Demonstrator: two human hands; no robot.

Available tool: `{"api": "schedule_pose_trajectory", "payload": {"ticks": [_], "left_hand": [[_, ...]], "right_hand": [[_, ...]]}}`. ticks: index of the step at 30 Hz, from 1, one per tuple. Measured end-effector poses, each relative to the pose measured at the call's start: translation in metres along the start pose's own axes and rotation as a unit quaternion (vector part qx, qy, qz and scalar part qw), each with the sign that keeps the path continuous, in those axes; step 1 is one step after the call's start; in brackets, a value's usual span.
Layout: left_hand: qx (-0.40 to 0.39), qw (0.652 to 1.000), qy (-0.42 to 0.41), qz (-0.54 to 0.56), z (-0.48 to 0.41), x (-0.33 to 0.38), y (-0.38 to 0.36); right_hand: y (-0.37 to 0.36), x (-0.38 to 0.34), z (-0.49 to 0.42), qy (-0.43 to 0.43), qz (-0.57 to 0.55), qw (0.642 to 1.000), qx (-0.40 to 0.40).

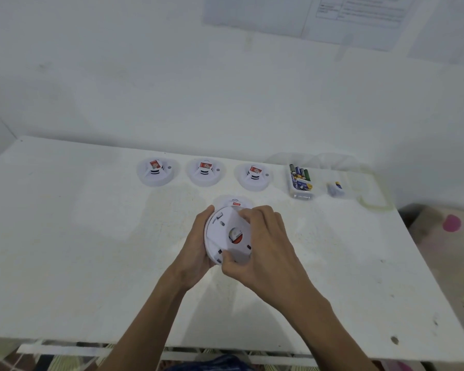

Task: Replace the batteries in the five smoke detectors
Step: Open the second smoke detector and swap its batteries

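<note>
I hold a white round smoke detector (227, 236) above the middle of the white table (91, 250), its back side turned up towards me. My left hand (194, 247) grips its left rim. My right hand (263, 242) grips its back plate from the right, fingers over the top edge and thumb at the bottom. Just behind it lies another white detector (233, 201), partly hidden. Three more detectors (156, 172), (204, 172), (253, 175) stand in a row at the back, each with a red label on top.
A clear plastic box of batteries (300, 182) sits at the back right, with a small clear container holding a battery (336, 189) beside it. A clear plastic bag (370, 188) lies behind them. The table's right edge borders a floor with a pink object (452, 223).
</note>
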State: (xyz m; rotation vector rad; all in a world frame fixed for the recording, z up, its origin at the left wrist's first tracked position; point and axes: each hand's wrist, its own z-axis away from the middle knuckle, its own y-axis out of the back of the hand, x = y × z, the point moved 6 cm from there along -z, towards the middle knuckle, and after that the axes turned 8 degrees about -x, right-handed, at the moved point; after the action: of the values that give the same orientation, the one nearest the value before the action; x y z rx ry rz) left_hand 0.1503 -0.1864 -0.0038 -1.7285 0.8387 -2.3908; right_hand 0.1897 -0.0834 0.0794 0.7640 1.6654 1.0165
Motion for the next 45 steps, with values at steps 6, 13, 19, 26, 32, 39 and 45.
{"api": "schedule_pose_trajectory", "payload": {"ticks": [6,13,19,26,32,39,45], "left_hand": [[0.007,0.999,0.017,0.026,-0.004,-0.001,0.005],[-0.050,0.994,0.043,0.087,-0.002,0.003,0.017],[-0.076,0.989,0.047,0.118,-0.007,0.000,0.025],[-0.115,0.984,0.044,0.131,-0.009,-0.001,0.022],[-0.131,0.978,0.054,0.153,-0.012,-0.003,0.019],[-0.128,0.979,0.051,0.148,-0.013,-0.004,0.019],[-0.134,0.978,0.048,0.153,-0.012,-0.001,0.016]], "right_hand": [[0.005,0.003,0.003,0.016,-0.089,0.990,0.106],[0.016,0.036,0.008,-0.051,-0.449,0.891,0.040],[-0.031,0.078,0.017,-0.209,-0.723,0.659,0.012],[-0.071,0.132,0.028,-0.295,-0.410,0.862,0.028],[-0.102,0.155,0.027,-0.311,-0.255,0.915,-0.022],[-0.110,0.174,0.025,-0.247,-0.016,0.968,0.033],[-0.097,0.168,0.026,-0.269,-0.061,0.961,0.035]]}}
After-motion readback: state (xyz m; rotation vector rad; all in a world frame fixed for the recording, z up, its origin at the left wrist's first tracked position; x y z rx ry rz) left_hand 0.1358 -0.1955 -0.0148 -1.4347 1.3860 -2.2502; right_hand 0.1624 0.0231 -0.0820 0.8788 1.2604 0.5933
